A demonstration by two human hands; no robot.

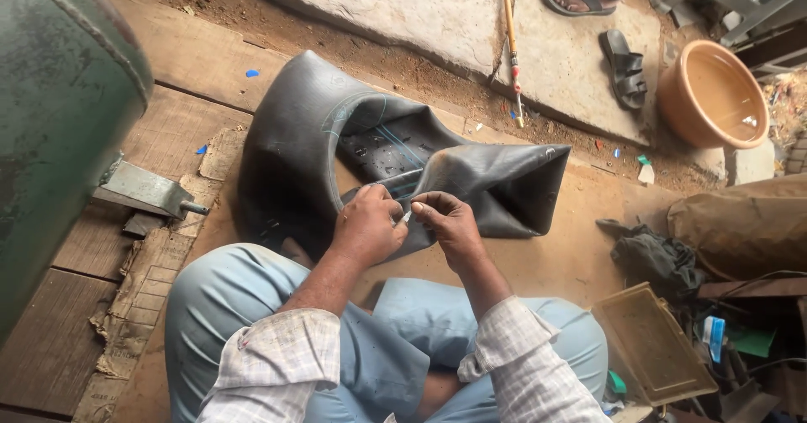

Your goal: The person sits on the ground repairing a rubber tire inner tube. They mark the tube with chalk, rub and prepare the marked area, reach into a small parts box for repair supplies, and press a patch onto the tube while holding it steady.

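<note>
1 inner tube point(303, 129), 2 hands point(367, 225) point(450, 221), 1 basin point(713, 95), 2 sandals point(623, 67).

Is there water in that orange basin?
No, the orange basin looks dry and empty, its bare inside showing only a small scrap.

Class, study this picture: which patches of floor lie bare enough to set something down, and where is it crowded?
Bare: the wooden planks between the green tank and the black inner tube; the stone slab beyond it. Crowded: right of the knee, around the open plastic box, dark rags and clutter.
</note>
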